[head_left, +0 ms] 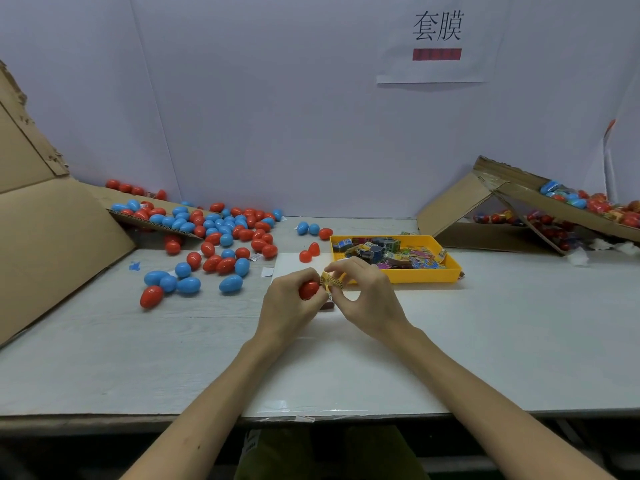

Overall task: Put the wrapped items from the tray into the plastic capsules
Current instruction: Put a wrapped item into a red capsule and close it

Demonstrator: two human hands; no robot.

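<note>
My left hand [289, 306] grips a red capsule half [308, 289] at the middle of the table. Against its open end my right hand [363, 299] pinches a yellow wrapped item [331, 281]. Just behind the hands stands a yellow tray [429, 274] filled with several colourful wrapped items [388, 254]. Two red capsule halves [309, 252] lie left of the tray. A small dark piece shows on the table beneath the hands, mostly hidden.
Several red and blue egg capsules [214, 237] are scattered across the left of the table and on a cardboard flap [52, 237]. A tipped cardboard box [540, 209] at the right holds filled, wrapped capsules. A white wall closes the back.
</note>
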